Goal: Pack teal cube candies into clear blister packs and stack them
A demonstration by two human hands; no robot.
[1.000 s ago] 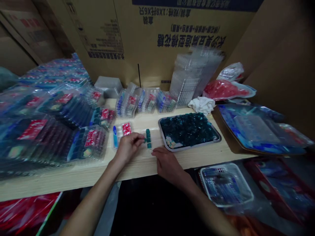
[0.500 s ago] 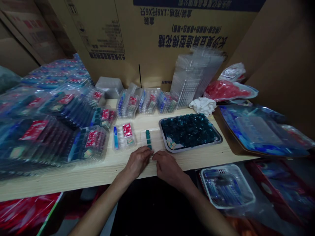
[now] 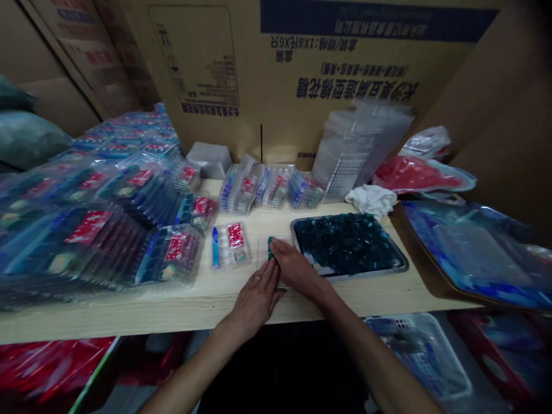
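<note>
My right hand lies over a column of dark green wrapped pieces in a shallow clear plastic tray. Its stretched fingers touch the pieces and hide most of them. My left hand has its fingers extended and the thumb apart, with the fingertips against the right hand at the tray's near end. Just right is a metal tray heaped with dark green wrapped pieces. On the left stands a filled clear tray with a blue stick-like item, a red patterned packet and a small pale-green item.
Stacks of filled clear packs crowd the left side. Along the back are smaller stacks, nested clear trays, a white crumpled cloth and a bag of red packets. A white basket sits below the table edge.
My right hand has moved forward over the green pieces, covering most of them. My left hand has straightened its fingers against the right hand. The view has shifted slightly.
</note>
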